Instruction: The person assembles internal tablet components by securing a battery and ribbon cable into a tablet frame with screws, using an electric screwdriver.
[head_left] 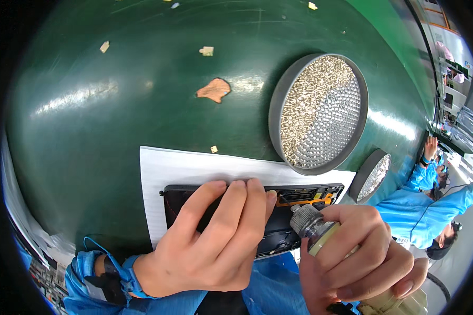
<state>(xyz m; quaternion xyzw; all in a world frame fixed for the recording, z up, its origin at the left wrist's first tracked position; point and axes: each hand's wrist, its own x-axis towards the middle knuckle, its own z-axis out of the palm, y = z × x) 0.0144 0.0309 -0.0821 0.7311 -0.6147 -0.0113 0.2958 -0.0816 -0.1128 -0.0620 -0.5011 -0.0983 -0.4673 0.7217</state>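
A flat black electronic device (281, 226), its inside exposed and an orange flex strip (320, 200) near its right end, lies across a white sheet. My left hand (215, 236) covers its left and middle part, fingers bent over the far edge and gripping it. In my right hand (362, 247) is an electric screwdriver (308, 220) with a ribbed metal collar and a clear and pale body. Its thin tip points down-left into the device, beside my left fingertips. Whether the tip touches a screw is too small to tell. My right fingers wrap around the tool.
A round grey tray (274, 115) of small gold-coloured screws stands beyond the device. A smaller grey dish (358, 184) of silvery pieces sits to its right. On the green table (142, 115) are a brown scrap (214, 90) and several tiny yellowish bits. Co-workers in blue (412, 210) are at the right.
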